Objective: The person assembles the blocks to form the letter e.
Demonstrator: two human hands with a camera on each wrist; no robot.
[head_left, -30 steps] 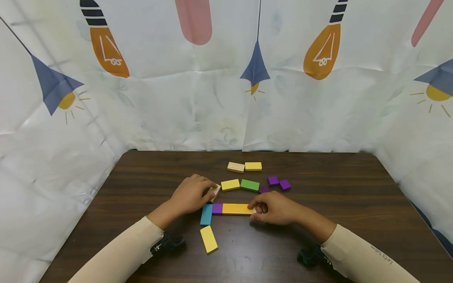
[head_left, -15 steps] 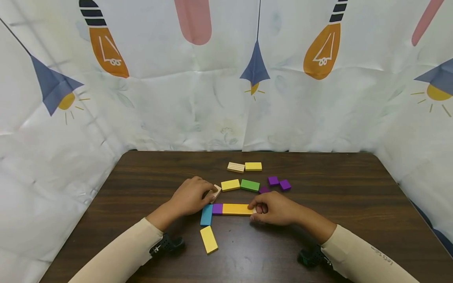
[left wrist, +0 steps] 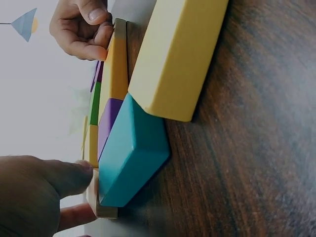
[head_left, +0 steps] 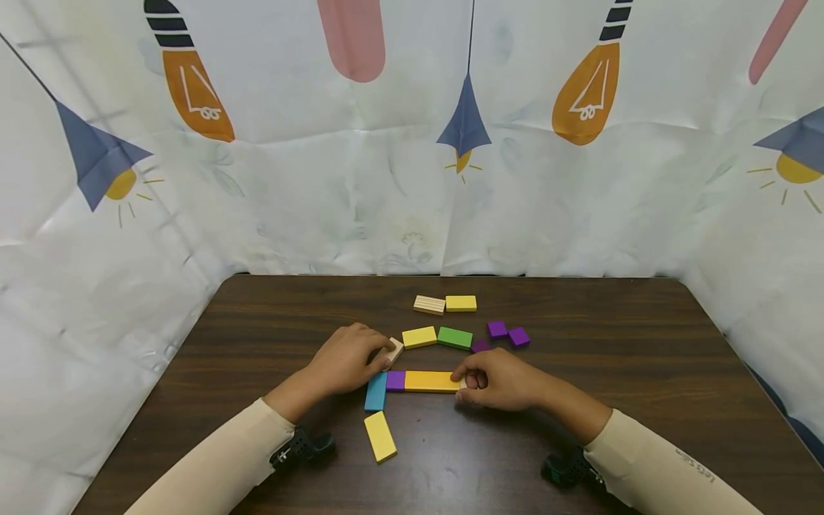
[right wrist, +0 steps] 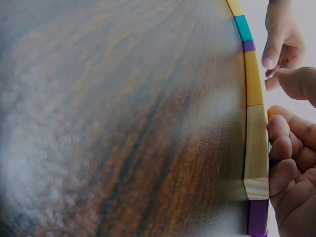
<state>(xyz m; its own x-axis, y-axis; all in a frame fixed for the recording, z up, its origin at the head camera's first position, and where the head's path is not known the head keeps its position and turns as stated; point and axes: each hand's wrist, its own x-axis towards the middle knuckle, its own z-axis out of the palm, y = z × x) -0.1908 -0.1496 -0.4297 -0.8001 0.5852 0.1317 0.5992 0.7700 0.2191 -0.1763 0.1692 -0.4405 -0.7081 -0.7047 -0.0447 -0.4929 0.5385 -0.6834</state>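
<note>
My left hand pinches a plain wooden block between thumb and finger, right behind a teal block. From the teal block a row runs right: a small purple block, a long orange-yellow block and a plain wooden block at the end. My right hand rests at that end. Its index fingertip touches the orange-yellow block, the other fingers lie curled along the wooden block's far side, and the thumb stands apart. A yellow block slants toward me from the teal block's near end.
Behind the row lie a yellow block and a green block, end to end. Purple blocks sit to their right. Farther back are a striped wooden block and another yellow block. A patterned cloth hangs behind the table.
My left hand has shifted very slightly toward me and right with its wooden block, nearer the teal block. The right hand stays in place.
</note>
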